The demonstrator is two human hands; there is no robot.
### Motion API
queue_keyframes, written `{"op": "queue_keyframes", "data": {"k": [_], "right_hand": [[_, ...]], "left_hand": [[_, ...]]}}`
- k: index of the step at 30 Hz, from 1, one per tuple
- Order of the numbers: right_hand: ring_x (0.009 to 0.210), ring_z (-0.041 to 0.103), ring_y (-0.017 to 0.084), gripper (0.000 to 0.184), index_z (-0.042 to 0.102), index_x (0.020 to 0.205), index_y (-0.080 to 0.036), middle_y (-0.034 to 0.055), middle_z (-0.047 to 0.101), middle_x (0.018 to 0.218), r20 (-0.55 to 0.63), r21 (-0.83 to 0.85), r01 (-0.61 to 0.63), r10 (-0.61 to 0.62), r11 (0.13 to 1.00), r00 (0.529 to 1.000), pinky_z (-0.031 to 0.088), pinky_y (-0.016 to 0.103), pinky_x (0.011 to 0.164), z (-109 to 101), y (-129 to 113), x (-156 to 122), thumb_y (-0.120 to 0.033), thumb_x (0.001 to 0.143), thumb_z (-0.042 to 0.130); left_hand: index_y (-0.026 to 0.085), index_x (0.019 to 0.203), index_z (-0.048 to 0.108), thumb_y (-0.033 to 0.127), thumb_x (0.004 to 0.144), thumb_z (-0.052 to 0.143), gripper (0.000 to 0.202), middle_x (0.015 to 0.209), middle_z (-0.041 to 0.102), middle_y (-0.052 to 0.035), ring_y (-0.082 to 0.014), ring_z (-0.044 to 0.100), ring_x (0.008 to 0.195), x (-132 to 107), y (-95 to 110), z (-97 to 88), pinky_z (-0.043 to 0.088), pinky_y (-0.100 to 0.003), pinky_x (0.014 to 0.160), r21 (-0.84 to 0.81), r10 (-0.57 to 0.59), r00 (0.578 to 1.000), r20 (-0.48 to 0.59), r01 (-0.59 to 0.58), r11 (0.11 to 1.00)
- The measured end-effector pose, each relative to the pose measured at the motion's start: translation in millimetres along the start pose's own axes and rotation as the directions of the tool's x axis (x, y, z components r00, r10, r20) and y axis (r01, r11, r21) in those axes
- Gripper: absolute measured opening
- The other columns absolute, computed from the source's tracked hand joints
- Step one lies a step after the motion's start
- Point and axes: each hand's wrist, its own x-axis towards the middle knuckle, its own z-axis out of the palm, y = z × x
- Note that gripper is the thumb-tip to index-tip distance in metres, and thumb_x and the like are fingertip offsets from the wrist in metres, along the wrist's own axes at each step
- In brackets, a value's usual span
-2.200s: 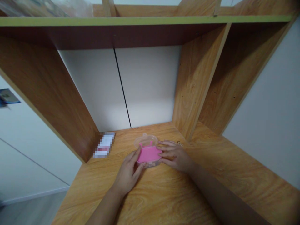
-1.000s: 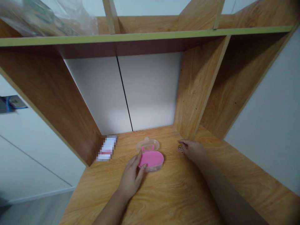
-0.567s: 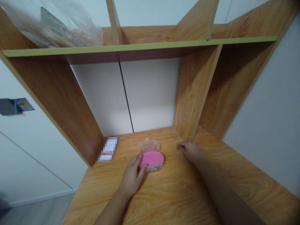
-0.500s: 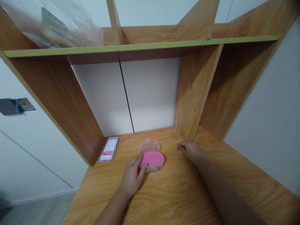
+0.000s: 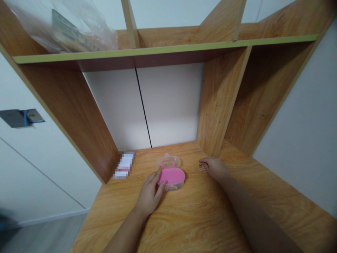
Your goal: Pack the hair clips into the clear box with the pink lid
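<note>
The pink box (image 5: pixel 171 175) lay long side left-to-right on the desk (image 5: pixel 184 218). The left hand (image 5: pixel 149 195), open, touched the box's left end. The right hand (image 5: pixel 216 168) sat right of the box, curled by a tiny metal thing (image 5: pixel 201 166); I couldn't tell if it held it.

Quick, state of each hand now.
Left hand: open, touching the pink box.
Right hand: curled at a small metal item; grip cannot be told.

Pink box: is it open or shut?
Open. The box has its clear lid flipped back behind it.
</note>
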Motion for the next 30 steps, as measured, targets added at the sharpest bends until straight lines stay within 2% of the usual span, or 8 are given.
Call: {"op": "queue_keyframes", "data": {"k": [3, 9, 15, 20, 27, 30], "right_hand": [[0.106, 0.068, 0.026, 0.030, 0.077, 0.105, -0.022, 0.0074, 0.076, 0.114, 0.005, 0.036, 0.016, -0.016, 0.999, 1.000, 0.051, 0.039, 0.095, 0.3, -1.4, 0.1, -0.025, 0.094, 0.050], [0.107, 0.067, 0.025, 0.031, 0.074, 0.113, -0.018, 0.0091, 0.075, 0.113, -0.013, 0.132, 0.060, -0.059, 0.989, 0.998, 0.050, 0.039, 0.097, 2.0, -1.8, 1.1, -0.023, 0.092, 0.052], [0.099, 0.065, 0.025, 0.026, 0.078, 0.093, -0.021, 0.0082, 0.076, 0.100, -0.010, 0.130, 0.127, -0.127, 0.983, 0.992, 0.049, 0.039, 0.093, -2.6, -3.9, -0.2, -0.023, 0.092, 0.052], [0.097, 0.063, 0.025, 0.026, 0.078, 0.085, -0.022, 0.0086, 0.074, 0.097, 0.006, 0.099, 0.158, -0.159, 0.982, 0.987, 0.048, 0.037, 0.090, -3.1, -4.9, -1.1, -0.022, 0.092, 0.052], [0.099, 0.062, 0.024, 0.018, 0.076, 0.085, -0.020, 0.0095, 0.070, 0.098, -0.001, 0.065, 0.035, -0.035, 0.997, 0.999, 0.045, 0.034, 0.091, -0.4, -4.5, -2.0, -0.024, 0.089, 0.058], [0.099, 0.061, 0.024, 0.016, 0.074, 0.083, -0.018, 0.0106, 0.069, 0.099, -0.016, 0.027, 0.027, -0.027, 0.999, 1.000, 0.045, 0.035, 0.091, 2.0, -6.0, -3.5, -0.021, 0.089, 0.059]], "left_hand": [[0.025, 0.155, 0.034, 0.036, 0.101, 0.047, 0.057, 0.134, 0.062, -0.0127, -0.0274, 0.060, 0.120, 0.3, -2.1, 0.8, 0.046, -0.046, 0.104, 0.001, 0.001, 1.000, 0.000, -0.001, 1.000], [0.024, 0.156, 0.031, 0.036, 0.101, 0.046, 0.058, 0.131, 0.063, -0.0137, -0.0273, 0.060, 0.116, 0.7, -5.0, 2.6, 0.047, -0.046, 0.102, -0.005, 0.010, 1.000, 0.008, -0.010, 1.000], [0.025, 0.156, 0.031, 0.036, 0.101, 0.046, 0.058, 0.134, 0.061, -0.0141, -0.0281, 0.059, 0.119, 0.1, -7.1, 3.8, 0.046, -0.046, 0.104, -0.021, 0.016, 1.000, -0.005, -0.016, 1.000], [0.025, 0.156, 0.031, 0.037, 0.101, 0.047, 0.058, 0.134, 0.061, -0.0138, -0.0276, 0.059, 0.119, -0.1, -8.0, 4.0, 0.046, -0.046, 0.105, -0.020, 0.009, 1.000, 0.004, -0.009, 1.000], [0.025, 0.155, 0.033, 0.036, 0.101, 0.046, 0.057, 0.136, 0.061, -0.0132, -0.0277, 0.058, 0.121, -0.2, -6.4, 3.4, 0.044, -0.046, 0.106, -0.009, 0.012, 1.000, -0.007, -0.012, 1.000], [0.025, 0.155, 0.033, 0.037, 0.101, 0.046, 0.057, 0.135, 0.061, -0.0135, -0.0277, 0.059, 0.120, -0.4, -4.9, 3.0, 0.045, -0.046, 0.106, -0.012, 0.005, 1.000, -0.003, -0.005, 1.000]]}}
